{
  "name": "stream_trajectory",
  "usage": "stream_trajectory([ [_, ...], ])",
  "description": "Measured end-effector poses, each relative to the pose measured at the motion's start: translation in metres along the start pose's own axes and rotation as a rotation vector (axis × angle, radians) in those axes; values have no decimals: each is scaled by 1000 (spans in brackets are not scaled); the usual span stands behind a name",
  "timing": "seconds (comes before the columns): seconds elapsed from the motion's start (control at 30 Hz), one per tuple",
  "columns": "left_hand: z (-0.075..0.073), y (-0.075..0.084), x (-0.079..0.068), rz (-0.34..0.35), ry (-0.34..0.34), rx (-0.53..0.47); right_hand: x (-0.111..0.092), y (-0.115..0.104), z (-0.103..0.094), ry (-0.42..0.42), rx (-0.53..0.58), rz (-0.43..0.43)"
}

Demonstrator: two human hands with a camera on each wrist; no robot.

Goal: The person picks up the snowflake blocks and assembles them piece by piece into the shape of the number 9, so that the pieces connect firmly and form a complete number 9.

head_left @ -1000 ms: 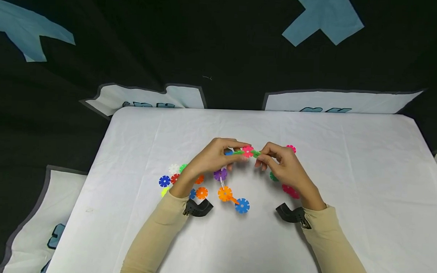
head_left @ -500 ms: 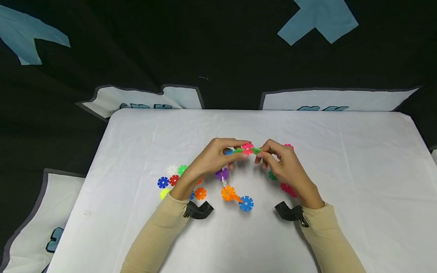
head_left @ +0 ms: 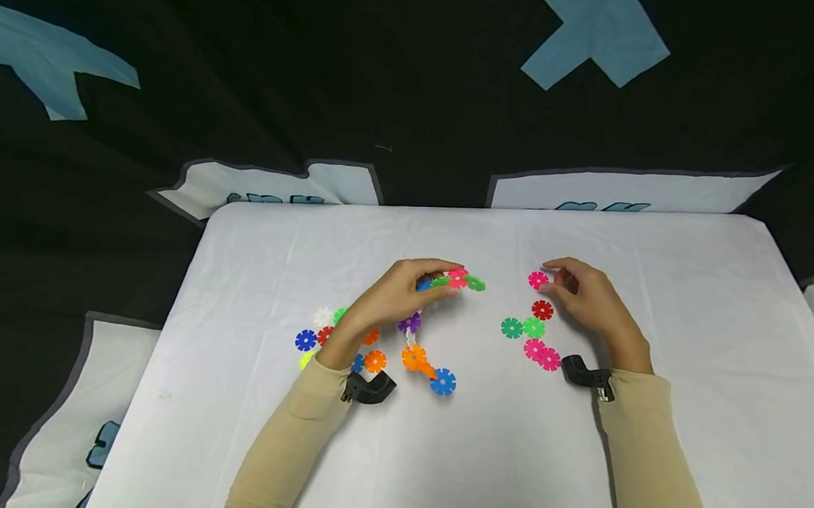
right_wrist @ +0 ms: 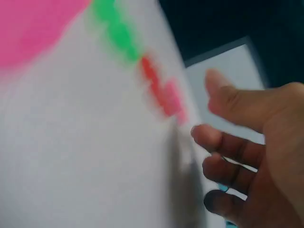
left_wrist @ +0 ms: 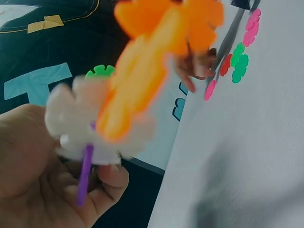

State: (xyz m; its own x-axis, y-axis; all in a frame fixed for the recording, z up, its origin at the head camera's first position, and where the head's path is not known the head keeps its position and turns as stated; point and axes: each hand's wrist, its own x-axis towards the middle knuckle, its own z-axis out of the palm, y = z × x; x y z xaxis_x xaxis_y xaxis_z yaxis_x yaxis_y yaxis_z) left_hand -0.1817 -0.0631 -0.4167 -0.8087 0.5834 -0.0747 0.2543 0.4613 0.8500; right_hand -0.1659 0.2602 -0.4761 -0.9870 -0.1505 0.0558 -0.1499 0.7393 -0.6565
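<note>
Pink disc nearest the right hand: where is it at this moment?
In the head view, the pink disc lies on the white table right of centre, beside the right hand and just beyond a red disc.

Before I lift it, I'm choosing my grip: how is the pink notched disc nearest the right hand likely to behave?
The pink notched disc looks thin, so probably light. Its even round outline suggests stiffness. Lying flat on the white table, it would likely slide, not roll.
</note>
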Motion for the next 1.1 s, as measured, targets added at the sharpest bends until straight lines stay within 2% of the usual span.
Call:
stream_trajectory([
  [0.1, 0, 0, 0, 12, -11, 6, 0, 5, 4, -32, -58, 20],
  [0.23, 0, -2, 1, 47, -30, 25, 2, 3, 7, -17, -105, 8],
  [0.43, 2, -6, 2, 84, -69, 44, 2, 1, 8, -20, -118, 42],
  [0.63, 4, -7, 3, 74, -62, 53, 1, 3, 7, 9, -39, 50],
  [0.93, 4, -8, 4, 92, -31, -20, 2, 0, 9, 38, 34, -25],
  [1.0, 4, -8, 4, 85, -34, -55, 2, -6, 8, 34, 104, -17],
  [1.1, 3, -8, 3, 75, -39, -99, 1, -27, 5, 29, 308, -41],
])
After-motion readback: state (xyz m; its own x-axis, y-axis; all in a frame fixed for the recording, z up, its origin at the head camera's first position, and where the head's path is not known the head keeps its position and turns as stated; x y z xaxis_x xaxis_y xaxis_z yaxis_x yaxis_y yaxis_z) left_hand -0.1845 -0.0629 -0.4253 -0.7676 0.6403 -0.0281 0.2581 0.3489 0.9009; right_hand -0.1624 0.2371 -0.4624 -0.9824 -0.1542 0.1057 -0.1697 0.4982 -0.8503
